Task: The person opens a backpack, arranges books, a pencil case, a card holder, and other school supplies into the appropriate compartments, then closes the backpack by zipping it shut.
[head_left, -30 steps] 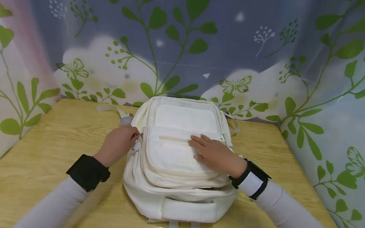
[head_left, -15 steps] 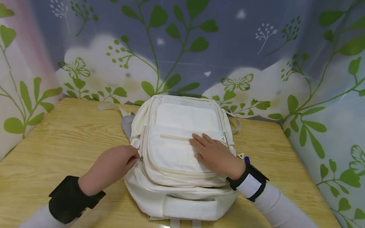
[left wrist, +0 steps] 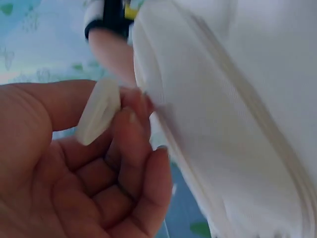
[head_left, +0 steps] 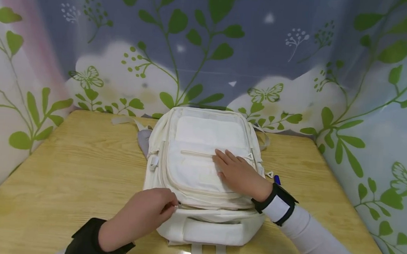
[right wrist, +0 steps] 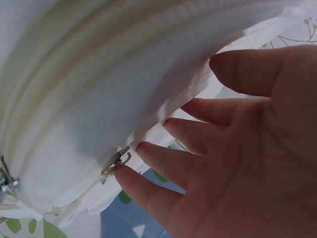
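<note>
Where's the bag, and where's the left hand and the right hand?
Bag [head_left: 194, 175]: head view, on its front pocket.
Left hand [head_left: 143, 214]: head view, on its back.
Right hand [head_left: 241, 177]: head view, on its back.

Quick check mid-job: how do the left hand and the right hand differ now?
The left hand curls its fingers to pinch a white zipper pull; the right hand lies with fingers extended on the backpack's front.
The left hand is at the backpack's near left edge; the right hand is farther from the person.
The left wristband looks plain black; the right wristband shows a white patch.
Both hands are bare.
</note>
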`<state>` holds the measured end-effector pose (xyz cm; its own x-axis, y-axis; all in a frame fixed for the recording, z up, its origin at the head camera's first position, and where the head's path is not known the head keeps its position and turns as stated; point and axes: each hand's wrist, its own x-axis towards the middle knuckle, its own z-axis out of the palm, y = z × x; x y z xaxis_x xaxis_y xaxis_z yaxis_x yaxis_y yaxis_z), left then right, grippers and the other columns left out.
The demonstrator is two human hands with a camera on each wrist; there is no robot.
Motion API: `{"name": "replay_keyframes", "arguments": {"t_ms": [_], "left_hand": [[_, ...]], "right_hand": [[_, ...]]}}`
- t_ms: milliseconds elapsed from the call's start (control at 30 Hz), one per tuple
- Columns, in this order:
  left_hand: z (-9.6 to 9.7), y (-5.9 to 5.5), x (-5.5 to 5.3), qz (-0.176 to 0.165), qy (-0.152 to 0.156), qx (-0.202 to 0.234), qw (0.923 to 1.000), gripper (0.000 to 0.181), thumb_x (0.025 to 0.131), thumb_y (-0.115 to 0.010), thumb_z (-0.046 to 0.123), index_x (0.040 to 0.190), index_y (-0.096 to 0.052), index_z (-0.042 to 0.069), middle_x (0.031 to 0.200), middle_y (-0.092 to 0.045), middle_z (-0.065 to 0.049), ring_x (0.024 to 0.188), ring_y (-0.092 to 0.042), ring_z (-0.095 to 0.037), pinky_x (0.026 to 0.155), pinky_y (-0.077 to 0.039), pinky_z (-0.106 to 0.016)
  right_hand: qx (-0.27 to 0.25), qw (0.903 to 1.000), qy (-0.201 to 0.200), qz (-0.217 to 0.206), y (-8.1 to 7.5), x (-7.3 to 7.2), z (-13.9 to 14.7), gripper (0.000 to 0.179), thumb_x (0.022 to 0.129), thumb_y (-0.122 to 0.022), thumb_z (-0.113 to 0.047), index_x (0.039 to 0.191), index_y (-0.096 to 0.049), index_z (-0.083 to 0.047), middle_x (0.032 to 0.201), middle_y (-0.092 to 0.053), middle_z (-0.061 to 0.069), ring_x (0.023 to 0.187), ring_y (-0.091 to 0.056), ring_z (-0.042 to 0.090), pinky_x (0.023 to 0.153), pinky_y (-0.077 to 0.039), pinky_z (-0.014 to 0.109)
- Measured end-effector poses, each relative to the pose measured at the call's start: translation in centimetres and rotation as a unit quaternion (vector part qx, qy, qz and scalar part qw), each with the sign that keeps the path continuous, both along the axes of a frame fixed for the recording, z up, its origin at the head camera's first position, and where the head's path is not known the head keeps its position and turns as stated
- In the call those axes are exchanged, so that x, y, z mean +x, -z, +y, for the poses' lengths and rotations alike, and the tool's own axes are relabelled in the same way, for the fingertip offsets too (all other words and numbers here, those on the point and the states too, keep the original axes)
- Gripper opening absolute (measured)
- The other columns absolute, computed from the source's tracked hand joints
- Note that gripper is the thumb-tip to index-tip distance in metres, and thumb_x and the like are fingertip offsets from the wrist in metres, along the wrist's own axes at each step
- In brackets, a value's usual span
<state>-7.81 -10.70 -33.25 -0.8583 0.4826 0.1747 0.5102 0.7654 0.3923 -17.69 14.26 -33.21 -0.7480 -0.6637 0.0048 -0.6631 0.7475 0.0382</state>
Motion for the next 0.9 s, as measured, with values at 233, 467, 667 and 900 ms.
{"name": "replay_keyframes", "arguments": {"t_ms": [233, 467, 667, 900], "left_hand": [[3.9, 0.4, 0.0, 0.012, 0.042, 0.013, 0.9990, 0.012, 0.085, -0.063, 0.010, 0.075, -0.066, 0.015, 0.065, -0.052, 0.009, 0.053, -0.037, 0.000, 0.051, -0.034, -0.016], [6.2, 1.0, -0.3, 0.021, 0.050, 0.001, 0.9985, 0.011, 0.088, -0.062, 0.014, 0.080, -0.069, 0.017, 0.071, -0.058, 0.008, 0.055, -0.042, 0.000, 0.055, -0.035, -0.016], [4.9, 1.1, 0.6, 0.038, 0.038, -0.009, 0.9985, 0.007, 0.085, -0.067, 0.019, 0.079, -0.071, 0.017, 0.070, -0.060, 0.010, 0.060, -0.052, 0.000, 0.054, -0.039, -0.015], [3.8, 1.1, 1.1, 0.000, 0.034, 0.047, 0.9983, 0.006, 0.084, -0.069, 0.021, 0.085, -0.069, 0.016, 0.066, -0.058, 0.012, 0.058, -0.046, 0.004, 0.052, -0.037, -0.014]], "right_hand": [[-0.007, 0.9995, 0.025, -0.019, 0.3, 0.1, 0.1, 0.050, 0.098, -0.048, -0.021, 0.142, -0.035, -0.002, 0.151, -0.028, 0.018, 0.138, -0.029, 0.038, 0.105, -0.034, 0.052], [-0.027, 0.9996, 0.006, -0.004, 0.2, 0.7, -0.1, 0.052, 0.096, -0.053, -0.019, 0.141, -0.036, -0.001, 0.150, -0.031, 0.016, 0.138, -0.030, 0.037, 0.105, -0.033, 0.052], [-0.100, 0.9909, -0.090, -0.010, -0.9, 3.8, 0.3, 0.043, 0.092, -0.060, -0.017, 0.132, -0.049, -0.008, 0.118, -0.053, 0.008, 0.100, -0.052, 0.017, 0.083, -0.046, 0.030], [-0.098, 0.9721, -0.117, -0.178, -1.8, 7.3, -0.7, 0.024, 0.091, -0.061, -0.026, 0.113, -0.058, -0.020, 0.080, -0.050, -0.011, 0.066, -0.042, -0.001, 0.059, -0.037, 0.013]]}}
